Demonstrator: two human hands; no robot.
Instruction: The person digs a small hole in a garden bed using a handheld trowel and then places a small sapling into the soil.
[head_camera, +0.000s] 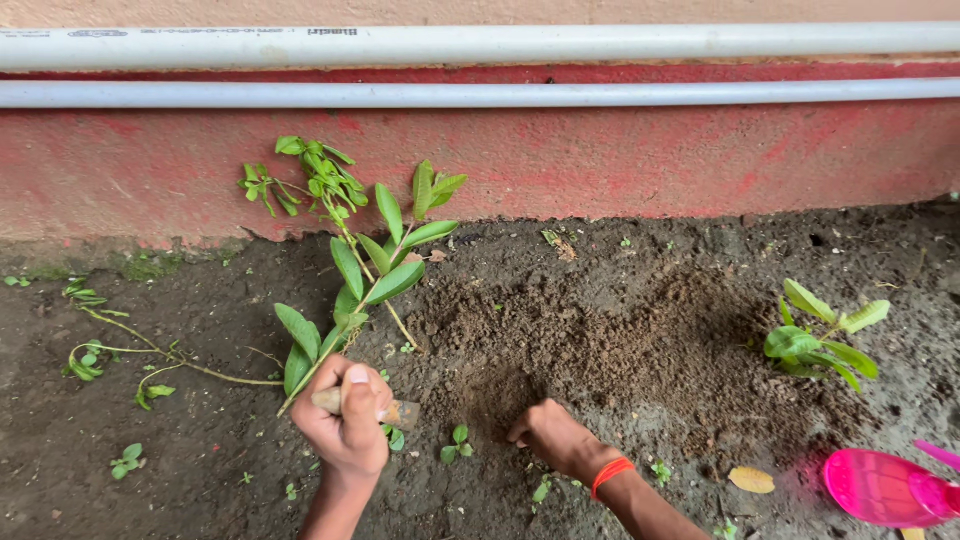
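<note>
My left hand (346, 420) is closed around the wooden handle of a small digging tool (395, 412), held just above the dark soil. Beside it, a green leafy sapling (372, 270) leans up toward the red wall. My right hand (553, 437), with an orange band at the wrist, presses its fingers into loosened soil (590, 345) at the edge of a shallow dug patch. It holds nothing that I can see.
A low red wall (600, 160) with two grey pipes (480, 95) runs across the back. A small planted seedling (822, 345) stands at right. A pink plastic watering can (885, 487) lies at lower right. Thin uprooted stems (130, 350) lie at left.
</note>
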